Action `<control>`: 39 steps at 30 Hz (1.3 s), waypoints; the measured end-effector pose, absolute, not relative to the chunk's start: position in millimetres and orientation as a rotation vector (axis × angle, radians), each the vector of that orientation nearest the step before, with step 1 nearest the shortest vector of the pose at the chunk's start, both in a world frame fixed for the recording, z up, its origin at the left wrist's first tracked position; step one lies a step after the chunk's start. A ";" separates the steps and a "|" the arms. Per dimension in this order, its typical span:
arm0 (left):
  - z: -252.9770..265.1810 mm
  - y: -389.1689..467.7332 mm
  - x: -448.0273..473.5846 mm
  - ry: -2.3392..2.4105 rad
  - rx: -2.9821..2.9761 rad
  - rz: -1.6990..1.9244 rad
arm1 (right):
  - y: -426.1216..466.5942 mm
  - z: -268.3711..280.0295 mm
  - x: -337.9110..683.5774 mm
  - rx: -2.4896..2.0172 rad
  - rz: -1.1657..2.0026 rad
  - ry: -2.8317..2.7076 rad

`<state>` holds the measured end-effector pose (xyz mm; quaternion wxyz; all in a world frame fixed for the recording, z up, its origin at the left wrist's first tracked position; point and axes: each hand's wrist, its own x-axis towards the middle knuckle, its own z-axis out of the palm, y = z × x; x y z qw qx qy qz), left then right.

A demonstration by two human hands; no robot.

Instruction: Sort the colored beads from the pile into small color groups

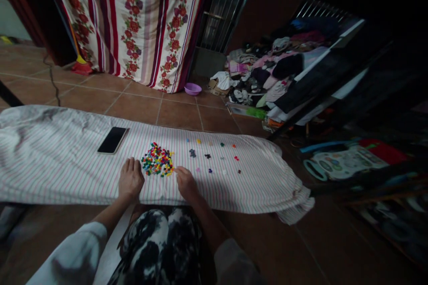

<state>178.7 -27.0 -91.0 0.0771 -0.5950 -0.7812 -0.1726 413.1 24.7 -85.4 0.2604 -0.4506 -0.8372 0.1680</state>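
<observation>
A heap of small multicoloured bead-like pieces [157, 160] lies on a striped cloth [261, 191]. At its right edge, my right hand [187, 182] has its fingers drawn together at the fingertips, touching the outermost pieces; whatever is between them is too small to make out. Left of the heap, my left hand [131, 180] rests palm down on the cloth with its fingers laid forward, and no object shows in it. Farther right, small single-colour groups form rough rows, among them grey pieces [192, 153], black pieces [207, 156], red pieces [236, 158] and dark blue pieces [210, 170].
A phone [113, 140] with a dark screen lies on the cloth, beyond my left hand. Past the table, a purple basin [193, 89] sits on the tiled floor near a floral curtain [133, 22]. Piled clothes [261, 71] fill the back right.
</observation>
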 end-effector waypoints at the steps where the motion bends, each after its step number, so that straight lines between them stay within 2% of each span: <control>1: -93.9 -30.7 179.3 -2.347 -1.804 -0.534 | 18.3 -87.9 412.9 -1.219 0.454 -2.273; 4: -97.7 -45.6 182.7 -2.391 -1.841 -0.530 | 3.4 -94.6 414.9 -1.188 0.422 -2.299; 10: -93.1 -75.6 197.3 -2.439 -1.905 -0.277 | -18.1 -95.0 411.9 -1.199 0.314 -2.407; 22: -76.6 -98.2 206.7 -2.409 -2.263 -0.013 | -51.5 -84.0 404.9 -1.456 0.374 -2.429; 32: -76.6 -93.8 235.7 -2.298 -2.310 -0.127 | -51.4 -88.2 406.0 -1.421 0.377 -2.336; 39: -73.8 -77.7 217.3 -2.043 -2.402 -0.402 | -52.7 -95.2 408.0 -1.407 0.270 -2.282</control>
